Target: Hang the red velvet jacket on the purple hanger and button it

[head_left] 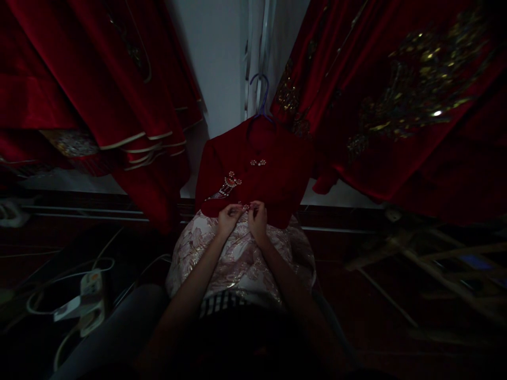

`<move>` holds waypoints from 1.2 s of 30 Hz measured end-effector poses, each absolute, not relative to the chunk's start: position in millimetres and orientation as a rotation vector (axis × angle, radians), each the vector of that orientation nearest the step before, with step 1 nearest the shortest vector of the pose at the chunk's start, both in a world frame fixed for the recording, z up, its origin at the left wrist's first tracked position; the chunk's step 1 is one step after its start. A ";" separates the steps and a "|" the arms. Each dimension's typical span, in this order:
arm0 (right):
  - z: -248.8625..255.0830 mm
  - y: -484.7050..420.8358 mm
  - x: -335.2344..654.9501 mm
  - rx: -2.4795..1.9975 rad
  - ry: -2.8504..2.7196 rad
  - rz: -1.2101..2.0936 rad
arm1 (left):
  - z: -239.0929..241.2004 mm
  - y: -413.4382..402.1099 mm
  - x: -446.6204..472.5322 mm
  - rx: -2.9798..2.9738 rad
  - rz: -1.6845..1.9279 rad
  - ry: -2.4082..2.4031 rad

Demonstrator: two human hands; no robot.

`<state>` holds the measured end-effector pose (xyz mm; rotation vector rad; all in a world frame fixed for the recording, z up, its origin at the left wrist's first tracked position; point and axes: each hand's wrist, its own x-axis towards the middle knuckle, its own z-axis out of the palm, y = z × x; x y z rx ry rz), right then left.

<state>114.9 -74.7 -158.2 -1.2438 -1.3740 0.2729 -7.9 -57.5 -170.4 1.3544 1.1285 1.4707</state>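
Observation:
A small dark red jacket [273,179] hangs on a purple hanger [260,95] in front of me, with pearl fastenings [258,162] and a tasselled ornament [227,186] on its front. My left hand [228,218] and my right hand [257,219] meet at the jacket's lower front edge. Both are closed in a pinch on a small beaded fastening [244,207] there. Below the hands lies a pale pink brocade fabric [190,253] with a floral pattern.
Large red garments hang at the left [99,79] and, with gold embroidery, at the right [415,89]. A white power strip [92,301] with cables lies on the dark floor at lower left. Wooden slats [435,258] lie at the right.

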 end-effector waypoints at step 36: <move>-152.4 -77.4 116.7 -1.210 -1.441 0.199 | -170.0 -57.2 -3.1 1.342 1.491 1.120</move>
